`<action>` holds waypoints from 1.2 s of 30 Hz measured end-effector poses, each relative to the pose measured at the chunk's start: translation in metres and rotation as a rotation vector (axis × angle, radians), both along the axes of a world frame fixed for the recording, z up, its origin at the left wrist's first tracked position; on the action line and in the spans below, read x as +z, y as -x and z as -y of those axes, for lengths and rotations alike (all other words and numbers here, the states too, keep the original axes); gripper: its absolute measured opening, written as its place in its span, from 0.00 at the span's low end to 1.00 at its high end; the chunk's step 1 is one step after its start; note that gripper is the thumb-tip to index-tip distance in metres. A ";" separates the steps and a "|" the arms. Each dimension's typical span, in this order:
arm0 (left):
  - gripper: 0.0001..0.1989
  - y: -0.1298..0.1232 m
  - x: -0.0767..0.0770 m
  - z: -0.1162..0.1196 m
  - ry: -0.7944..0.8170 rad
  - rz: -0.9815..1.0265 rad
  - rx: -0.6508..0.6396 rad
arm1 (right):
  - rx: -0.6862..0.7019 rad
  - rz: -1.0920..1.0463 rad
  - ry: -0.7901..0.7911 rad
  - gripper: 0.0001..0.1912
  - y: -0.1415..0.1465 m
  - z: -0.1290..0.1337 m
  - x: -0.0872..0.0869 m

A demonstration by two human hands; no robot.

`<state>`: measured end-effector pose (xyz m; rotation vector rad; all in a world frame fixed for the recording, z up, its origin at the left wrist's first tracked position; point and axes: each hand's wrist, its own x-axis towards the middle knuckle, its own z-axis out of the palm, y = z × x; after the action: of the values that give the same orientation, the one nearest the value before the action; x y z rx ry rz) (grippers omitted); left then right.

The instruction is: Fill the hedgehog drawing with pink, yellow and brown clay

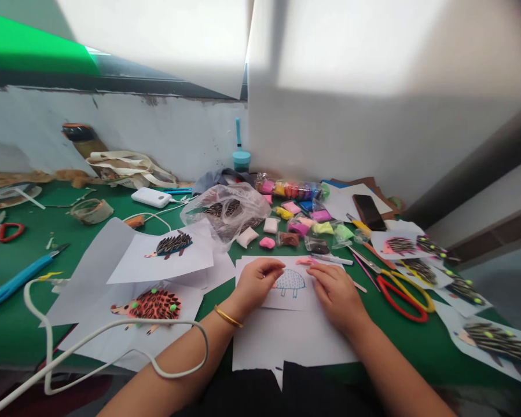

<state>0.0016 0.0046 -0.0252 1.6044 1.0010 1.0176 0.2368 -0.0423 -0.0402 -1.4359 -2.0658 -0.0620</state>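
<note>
A white paper with a blue outline drawing of a hedgehog [294,279] lies before me, a bit of pink at its left end. My left hand [258,282] is over the drawing's left side, its thumb and fingers closed together at the tips; whatever sits between them is too small to make out. On the drawing's other side my right hand [336,292] rests with fingers stretched toward the left, thumb apart. Just beyond its fingertips is a piece of pink clay [304,261]. A larger white sheet [299,339] lies underneath.
Packets of coloured clay [297,226] and a plastic bag of seeds [228,211] lie behind. At right are scissors [406,298], a phone [369,212] and hedgehog pictures. Seed-covered hedgehog pictures [151,305] lie at left. A white cable [113,325] crosses my left forearm.
</note>
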 end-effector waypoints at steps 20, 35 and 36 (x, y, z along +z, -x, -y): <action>0.09 0.016 0.013 0.049 -0.379 -0.737 -0.073 | 0.043 0.080 0.080 0.10 0.004 0.028 0.005; 0.20 0.046 0.010 0.076 -0.571 -0.787 -0.158 | 0.140 0.103 0.117 0.16 0.059 0.051 0.021; 0.20 0.046 0.010 0.078 -0.590 -0.789 -0.165 | 0.139 0.111 0.124 0.17 0.065 0.051 0.021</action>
<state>-0.0443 -0.0731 -0.0155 2.6476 1.0885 0.5738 0.1720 -0.0934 -0.0197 -1.3846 -2.2905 0.0452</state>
